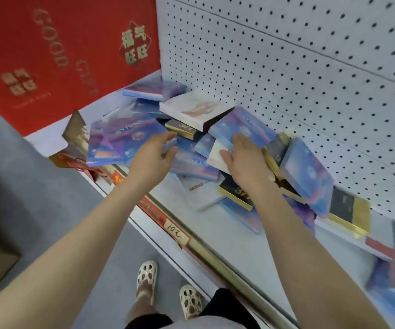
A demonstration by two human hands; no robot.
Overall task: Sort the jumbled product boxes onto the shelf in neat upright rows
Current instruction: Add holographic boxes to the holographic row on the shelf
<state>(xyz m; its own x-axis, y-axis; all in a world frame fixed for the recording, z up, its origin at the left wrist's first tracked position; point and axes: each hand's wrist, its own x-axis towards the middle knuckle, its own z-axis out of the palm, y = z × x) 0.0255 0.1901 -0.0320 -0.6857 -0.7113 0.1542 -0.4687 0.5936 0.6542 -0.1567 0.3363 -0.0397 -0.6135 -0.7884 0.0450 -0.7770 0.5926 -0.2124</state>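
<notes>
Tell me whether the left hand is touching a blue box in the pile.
Touching. The head view shows the left hand with its fingers and thumb pinching the edge of a small blue box at the front of the pile.

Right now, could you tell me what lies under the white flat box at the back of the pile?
The white flat box rests on a black-and-gold box and a blue-purple box. Whatever lies deeper beneath is covered.
</notes>
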